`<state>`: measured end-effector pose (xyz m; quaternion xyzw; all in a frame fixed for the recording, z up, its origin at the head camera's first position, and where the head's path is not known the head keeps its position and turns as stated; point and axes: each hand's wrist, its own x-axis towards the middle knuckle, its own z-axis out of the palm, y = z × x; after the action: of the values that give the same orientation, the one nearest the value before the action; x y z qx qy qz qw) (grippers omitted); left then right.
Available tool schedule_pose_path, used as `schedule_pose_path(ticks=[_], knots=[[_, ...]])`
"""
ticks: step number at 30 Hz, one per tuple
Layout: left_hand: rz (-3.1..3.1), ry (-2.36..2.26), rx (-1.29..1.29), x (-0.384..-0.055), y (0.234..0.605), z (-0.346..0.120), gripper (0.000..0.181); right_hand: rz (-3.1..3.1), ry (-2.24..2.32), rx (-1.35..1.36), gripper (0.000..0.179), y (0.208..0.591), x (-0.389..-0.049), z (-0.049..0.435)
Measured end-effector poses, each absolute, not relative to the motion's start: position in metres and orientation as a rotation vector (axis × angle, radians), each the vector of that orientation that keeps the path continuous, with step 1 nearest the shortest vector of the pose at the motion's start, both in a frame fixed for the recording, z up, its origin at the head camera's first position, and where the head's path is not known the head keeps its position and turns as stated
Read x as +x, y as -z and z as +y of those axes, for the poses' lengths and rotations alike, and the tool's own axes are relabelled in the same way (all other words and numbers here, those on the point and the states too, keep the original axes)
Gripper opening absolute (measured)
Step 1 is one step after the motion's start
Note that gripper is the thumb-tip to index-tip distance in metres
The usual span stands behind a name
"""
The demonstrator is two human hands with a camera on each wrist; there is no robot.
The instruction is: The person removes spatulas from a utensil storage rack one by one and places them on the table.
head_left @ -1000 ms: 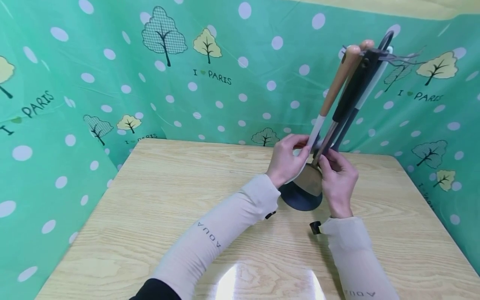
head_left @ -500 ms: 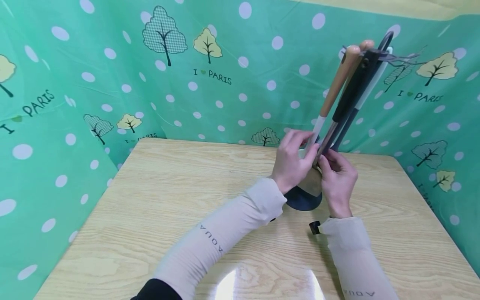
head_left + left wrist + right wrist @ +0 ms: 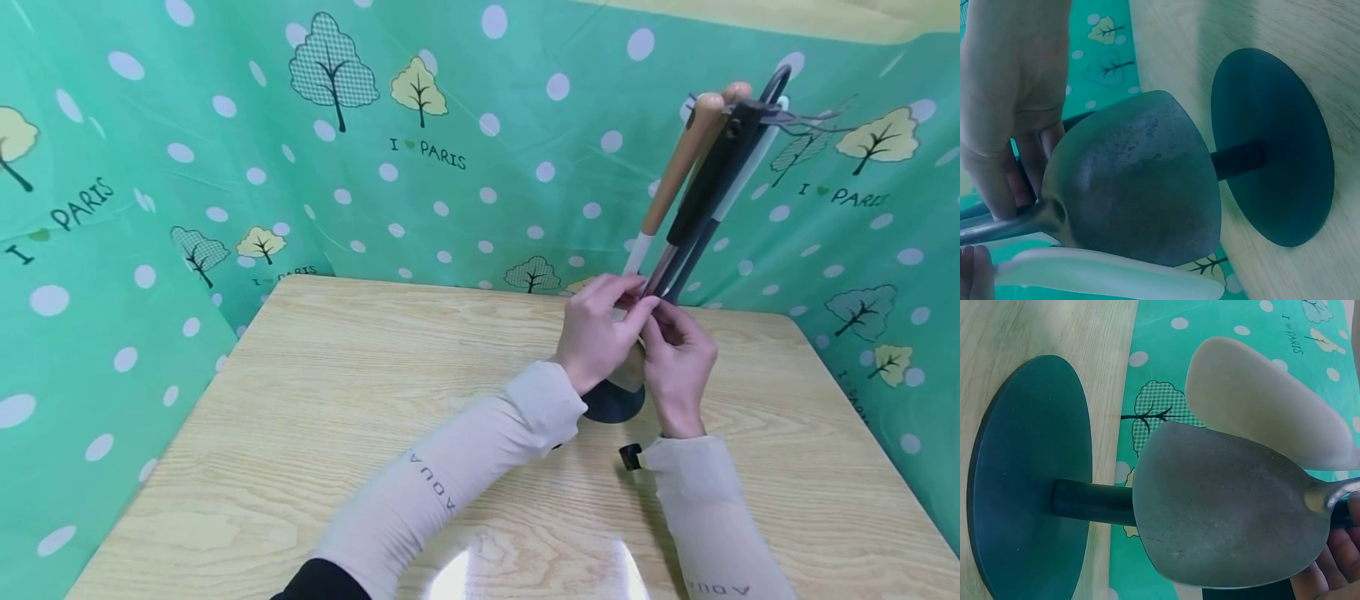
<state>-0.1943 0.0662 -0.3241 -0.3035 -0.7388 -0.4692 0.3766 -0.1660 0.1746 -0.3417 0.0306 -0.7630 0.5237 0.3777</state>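
Several long-handled utensils hang upright round a dark stand with a round base (image 3: 613,406). My left hand (image 3: 600,333) pinches the white shaft below a wooden handle (image 3: 681,167); its fingertips (image 3: 975,272) show beside the neck of a white spatula (image 3: 1104,275) in the left wrist view. My right hand (image 3: 680,362) holds the neck of a metal turner (image 3: 1229,506) with a black handle (image 3: 701,187), its thumb against the metal. In the right wrist view, the white spatula's blade stands beside the turner's broad blade. My hands partly hide the blades in the head view.
Wire hooks (image 3: 798,119) spread out at the top of the stand, among the handle ends. The stand is on a wooden table (image 3: 337,400), with a green printed curtain (image 3: 465,167) behind and at both sides.
My left hand has moved right with the white shaft between its fingers, close against my right hand, and now covers more of the turner and base. My right hand has stayed in place.
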Motion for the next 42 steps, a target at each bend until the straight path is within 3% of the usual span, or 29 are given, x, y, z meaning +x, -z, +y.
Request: schedule_pose_path(ticks=[42], knots=[[-1.909,1.248,-0.741,-0.186,0.311,0.067,0.015,-2.041,-1.439,0.094,0.028,0.335,-0.161,0.18]])
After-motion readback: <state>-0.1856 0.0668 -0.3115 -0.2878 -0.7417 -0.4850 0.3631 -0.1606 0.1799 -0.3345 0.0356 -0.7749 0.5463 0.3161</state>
